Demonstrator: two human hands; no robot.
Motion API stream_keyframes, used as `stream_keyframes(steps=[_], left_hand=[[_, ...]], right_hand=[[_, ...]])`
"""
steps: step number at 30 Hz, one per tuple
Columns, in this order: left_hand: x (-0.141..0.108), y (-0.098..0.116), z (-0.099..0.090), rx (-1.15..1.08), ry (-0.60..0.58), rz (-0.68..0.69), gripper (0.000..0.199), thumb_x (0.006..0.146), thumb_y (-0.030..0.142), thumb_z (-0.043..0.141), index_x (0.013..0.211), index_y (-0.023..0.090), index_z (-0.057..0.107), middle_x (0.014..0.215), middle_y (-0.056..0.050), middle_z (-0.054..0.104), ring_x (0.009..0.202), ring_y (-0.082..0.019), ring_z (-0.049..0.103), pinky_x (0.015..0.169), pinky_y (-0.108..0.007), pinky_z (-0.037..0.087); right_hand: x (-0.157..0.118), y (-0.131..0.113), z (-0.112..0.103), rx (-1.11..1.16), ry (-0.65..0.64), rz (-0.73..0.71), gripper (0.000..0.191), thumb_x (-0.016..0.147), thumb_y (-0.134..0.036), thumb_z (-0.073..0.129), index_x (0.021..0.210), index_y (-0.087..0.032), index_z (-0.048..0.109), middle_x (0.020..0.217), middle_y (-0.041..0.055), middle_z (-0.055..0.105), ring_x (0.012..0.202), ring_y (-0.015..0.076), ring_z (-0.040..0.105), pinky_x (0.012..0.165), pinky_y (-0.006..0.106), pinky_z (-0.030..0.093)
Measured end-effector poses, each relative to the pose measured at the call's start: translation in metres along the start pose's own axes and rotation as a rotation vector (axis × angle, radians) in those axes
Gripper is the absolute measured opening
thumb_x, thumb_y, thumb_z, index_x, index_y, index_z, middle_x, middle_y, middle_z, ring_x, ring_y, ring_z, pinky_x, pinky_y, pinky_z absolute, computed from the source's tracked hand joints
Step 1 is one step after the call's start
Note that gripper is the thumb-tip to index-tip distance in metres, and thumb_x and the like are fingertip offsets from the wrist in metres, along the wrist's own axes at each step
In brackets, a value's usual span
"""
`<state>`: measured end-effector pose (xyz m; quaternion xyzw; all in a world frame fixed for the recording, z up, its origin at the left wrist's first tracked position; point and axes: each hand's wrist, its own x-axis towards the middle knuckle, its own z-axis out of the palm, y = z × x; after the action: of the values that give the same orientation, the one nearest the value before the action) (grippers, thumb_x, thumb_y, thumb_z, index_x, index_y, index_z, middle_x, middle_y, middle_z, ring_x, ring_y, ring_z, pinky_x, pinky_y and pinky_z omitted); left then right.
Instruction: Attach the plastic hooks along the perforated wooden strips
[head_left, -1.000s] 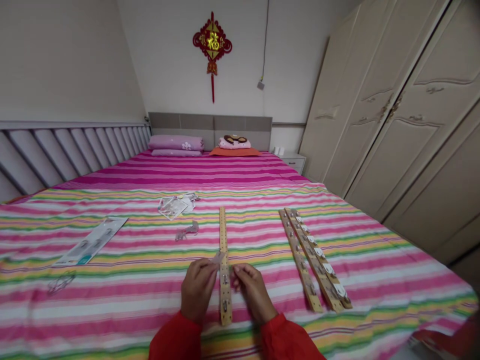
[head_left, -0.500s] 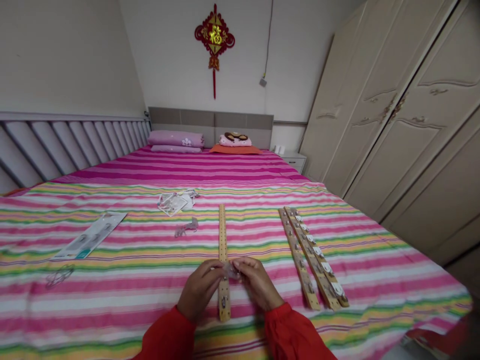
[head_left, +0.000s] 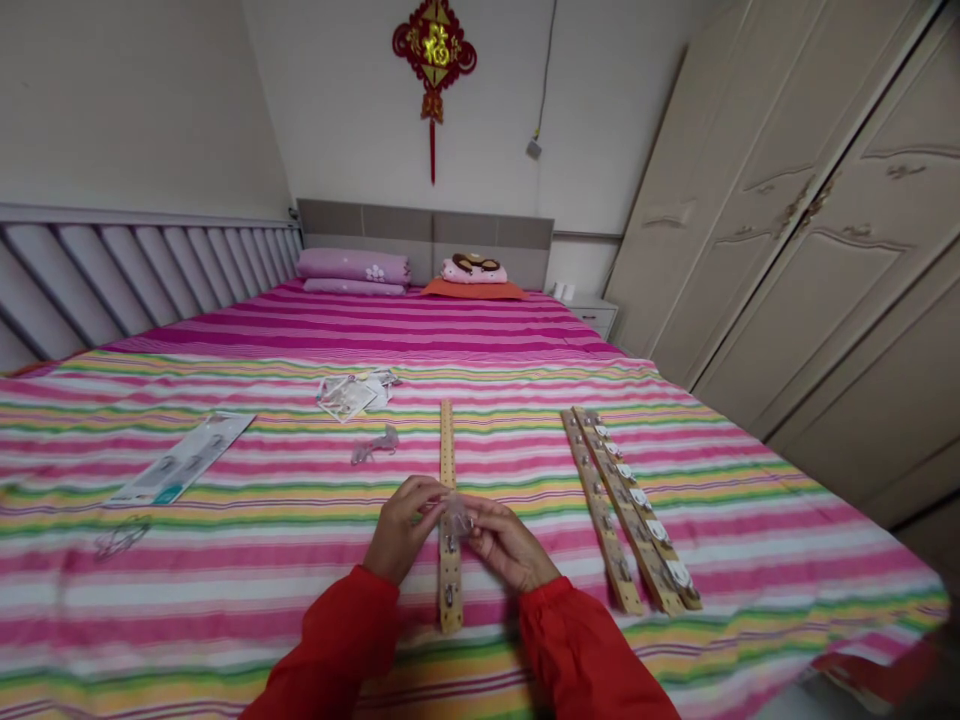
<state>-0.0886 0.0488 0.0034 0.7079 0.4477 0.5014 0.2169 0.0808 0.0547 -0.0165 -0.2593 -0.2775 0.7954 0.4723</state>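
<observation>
Left hand: thumb and fingertips [head_left: 405,525] pinched nearly together over the wooden strip, gripping one edge of a small clear plastic piece [head_left: 458,516].
Right hand: fingers curled [head_left: 511,542], thumb and forefinger closed on the other side of that plastic; something shiny shows at the fingertips, too small to make out.
Sleeves: red cuffs [head_left: 581,640] at both wrists, forearms resting low over the striped cloth [head_left: 225,590].
Wooden strip: narrow, drilled with holes [head_left: 448,573], lying lengthwise away from the person, between and beneath the hands; a small metal fitting [head_left: 450,595] sits near its close end, another just below the plastic.
Strips to the right: three lying side by side [head_left: 606,520], well apart from the hands, bearing metal fittings, the outermost with white round pieces [head_left: 658,531].
Wire loops: a thin tangle [head_left: 121,537] at far left.
Flat packet: clear-fronted [head_left: 187,460], slanting just beyond the loops.
Crumpled plastic: a small scrap [head_left: 375,446] left of the strip.
Packet pile: several overlapping [head_left: 356,394], beyond the scrap.
Bed head: purple folded bedding [head_left: 356,266] and a pink bundle [head_left: 474,270] before a grey headboard [head_left: 491,233].
Wall: a red-and-gold hanging [head_left: 435,45].
</observation>
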Motion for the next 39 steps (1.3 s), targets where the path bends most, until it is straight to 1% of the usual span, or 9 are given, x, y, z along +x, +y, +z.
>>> stream_keyframes(steps=[2, 4, 7, 9, 13, 20, 26, 33, 39], left_hand=[[-0.001, -0.006, 0.004, -0.112, 0.05, -0.154, 0.026, 0.076, 0.034, 0.061, 0.098, 0.021, 0.067, 0.094, -0.006, 0.065, 0.081, -0.016, 0.062, 0.069, -0.028, 0.053], [-0.001, -0.012, 0.008, -0.258, 0.069, -0.356, 0.037, 0.072, 0.041, 0.063, 0.101, 0.018, 0.065, 0.091, -0.006, 0.067, 0.079, -0.017, 0.064, 0.069, -0.03, 0.053], [-0.001, -0.02, 0.013, -0.403, -0.003, -0.602, 0.044, 0.065, 0.049, 0.066, 0.093, 0.014, 0.065, 0.08, -0.006, 0.069, 0.073, -0.018, 0.065, 0.065, -0.03, 0.053], [0.0, -0.025, 0.017, -0.427, -0.03, -0.672, 0.044, 0.059, 0.048, 0.071, 0.086, 0.013, 0.066, 0.074, -0.005, 0.069, 0.066, -0.016, 0.064, 0.063, -0.028, 0.052], [0.005, -0.035, 0.022, -0.421, 0.039, -0.698, 0.041, 0.049, 0.045, 0.075, 0.074, 0.014, 0.065, 0.063, -0.002, 0.066, 0.056, -0.013, 0.06, 0.056, -0.027, 0.049], [0.01, -0.044, 0.029, -0.396, 0.072, -0.711, 0.032, 0.048, 0.038, 0.073, 0.067, 0.014, 0.064, 0.055, -0.001, 0.063, 0.053, -0.013, 0.059, 0.052, -0.025, 0.046], [0.006, -0.053, 0.033, -0.364, 0.084, -0.687, 0.032, 0.05, 0.039, 0.071, 0.068, 0.014, 0.064, 0.06, -0.002, 0.065, 0.056, -0.015, 0.06, 0.053, -0.026, 0.045], [0.001, -0.061, 0.035, -0.297, 0.101, -0.628, 0.031, 0.054, 0.039, 0.07, 0.073, 0.014, 0.066, 0.063, -0.003, 0.066, 0.06, -0.017, 0.062, 0.059, -0.029, 0.048], [-0.003, -0.064, 0.038, -0.296, 0.149, -0.617, 0.033, 0.054, 0.039, 0.07, 0.075, 0.014, 0.064, 0.061, 0.001, 0.061, 0.056, -0.014, 0.059, 0.056, -0.027, 0.047]], right_hand=[[0.006, 0.002, -0.002, -0.016, 0.073, -0.039, 0.03, 0.055, -0.013, 0.08, 0.084, -0.013, 0.073, 0.064, -0.0002, 0.066, 0.048, 0.0054, 0.05, 0.05, 0.017, 0.043], [0.013, 0.005, -0.004, -0.048, 0.165, -0.088, 0.028, 0.054, -0.013, 0.08, 0.081, -0.014, 0.071, 0.06, -0.0013, 0.065, 0.046, 0.006, 0.05, 0.047, 0.018, 0.041], [0.026, 0.012, -0.008, -0.101, 0.265, -0.17, 0.026, 0.053, -0.016, 0.079, 0.077, -0.014, 0.069, 0.055, -0.0024, 0.063, 0.044, 0.0071, 0.05, 0.044, 0.019, 0.038], [0.034, 0.017, -0.01, -0.139, 0.297, -0.214, 0.024, 0.053, -0.017, 0.078, 0.074, -0.014, 0.067, 0.051, -0.0027, 0.062, 0.043, 0.0077, 0.05, 0.043, 0.019, 0.037], [0.044, 0.025, -0.013, -0.23, 0.342, -0.269, 0.022, 0.053, -0.021, 0.076, 0.071, -0.014, 0.065, 0.048, -0.003, 0.06, 0.043, 0.0091, 0.05, 0.042, 0.021, 0.037], [0.053, 0.03, -0.014, -0.314, 0.378, -0.301, 0.019, 0.054, -0.023, 0.074, 0.067, -0.016, 0.062, 0.046, -0.0046, 0.058, 0.041, 0.0093, 0.05, 0.04, 0.021, 0.038], [0.057, 0.035, -0.018, -0.339, 0.396, -0.31, 0.016, 0.056, -0.022, 0.071, 0.069, -0.016, 0.063, 0.048, -0.0046, 0.058, 0.041, 0.009, 0.05, 0.04, 0.02, 0.038], [0.056, 0.036, -0.019, -0.349, 0.378, -0.315, 0.016, 0.057, -0.024, 0.071, 0.068, -0.016, 0.062, 0.048, -0.0046, 0.058, 0.042, 0.0097, 0.05, 0.041, 0.021, 0.038], [0.057, 0.039, -0.021, -0.364, 0.385, -0.318, 0.016, 0.057, -0.023, 0.07, 0.068, -0.017, 0.061, 0.048, -0.006, 0.056, 0.041, 0.0092, 0.048, 0.04, 0.021, 0.036]])
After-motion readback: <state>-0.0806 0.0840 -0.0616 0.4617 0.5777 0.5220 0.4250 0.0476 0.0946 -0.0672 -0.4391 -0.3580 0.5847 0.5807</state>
